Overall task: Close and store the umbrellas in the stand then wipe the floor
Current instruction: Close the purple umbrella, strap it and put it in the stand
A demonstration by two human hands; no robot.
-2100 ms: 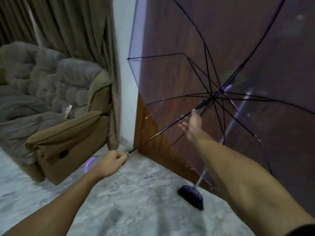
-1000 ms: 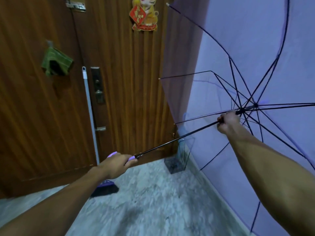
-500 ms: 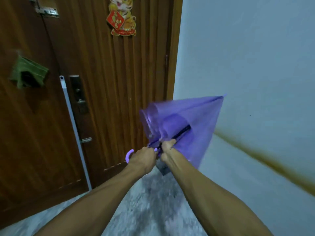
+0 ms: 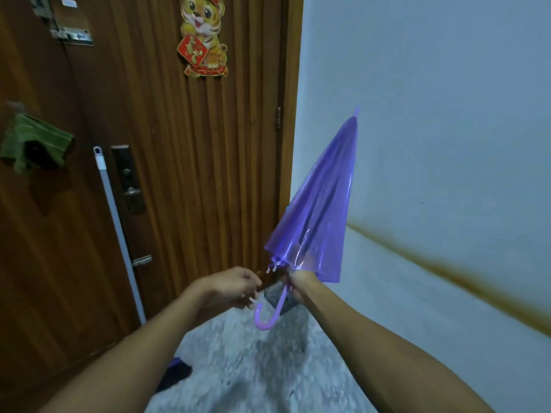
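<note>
1. The right hand (image 4: 299, 283) is gripping the shaft of the purple umbrella (image 4: 320, 210) just under the folded canopy, with its fingers curled round it. The left hand (image 4: 229, 286) is hovering just beside the rib tips, fingers loosely bent and holding nothing.
2. Count: one umbrella is showing, two hands, one mop (its pole (image 4: 117, 231) is leaning on the door, its dark head (image 4: 176, 372) is lying on the floor).
3. Behind the hooked handle (image 4: 268, 315) a dark, see-through container (image 4: 283, 296) is standing in the corner; the hands and the handle are partly hiding it, so I cannot tell its shape.
4. The wooden door (image 4: 179, 174) is carrying a tiger sticker (image 4: 204, 35), a green cloth (image 4: 32, 147) and a lock plate (image 4: 129, 180). The wall (image 4: 447, 114) at the right is showing a brown streak.
5. The umbrella is being held in the air in front of the wall, over the marble floor (image 4: 268, 368). Its long axis is running diagonally: the tip is pointing up and a little right, the hook down and left.
</note>
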